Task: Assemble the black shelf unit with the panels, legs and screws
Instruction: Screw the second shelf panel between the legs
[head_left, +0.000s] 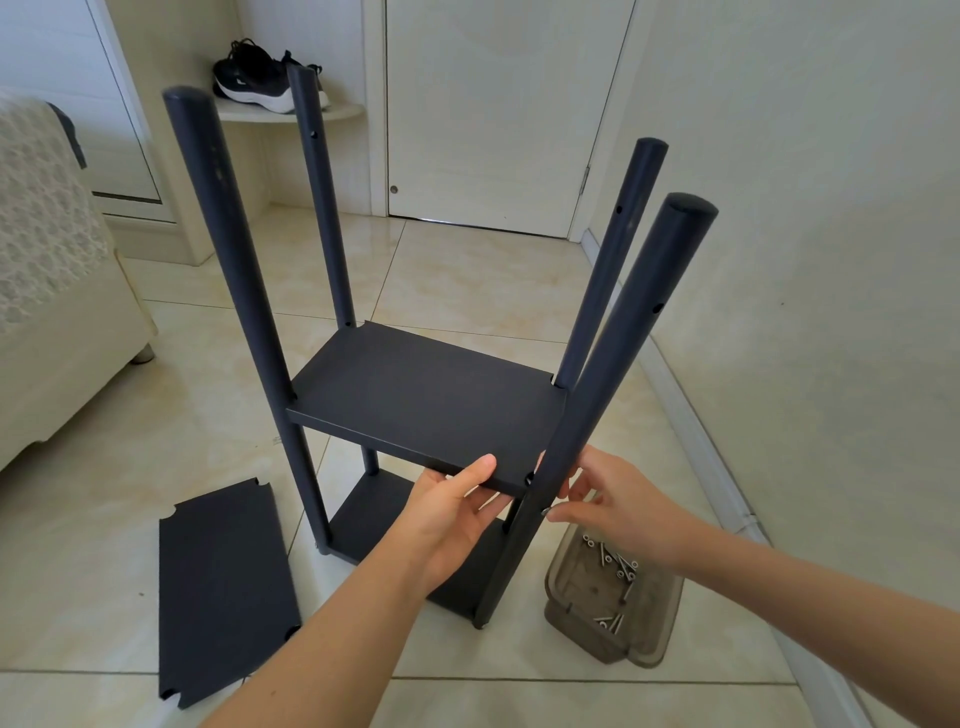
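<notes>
Loose flat black panel with notched corners (223, 592) lies on the pale floor tiles (519, 649), near left and apart from the frame. Near right: smoky translucent plastic tray (639, 623), holding a scatter of silver screws (615, 564).

Left hand (457, 514) grips the front edge of the matte black middle panel (426, 400), thumb on top and fingers curled beneath, bearing it level. Right hand (608, 499) has its fingertips pinched on a small silver screw (545, 512), held against the outer side of the near-right round black metal leg (613, 374), just below the panel's corner. Cannot tell whether the tip has entered the hole.

The black shelf unit stands upright on the tiles. Its bottom black panel (374, 514) sits low between the four legs. The middle panel is lodged between them about halfway up. Near-left leg (244, 312) and the two far legs (322, 208) (608, 270) rise well above it, with spare holes showing higher up.

Step in hand, by my reading: fixing the middle panel's front right corner. The task looks roughly half done, with one panel still loose on the floor.

Next move calls for leg hole and panel hole in line, the left hand keeping the panel steady, and the screw started straight by the fingers.

Far: black trainers (265, 78) on a white corner shelf, with a closed white door beside it.
</notes>
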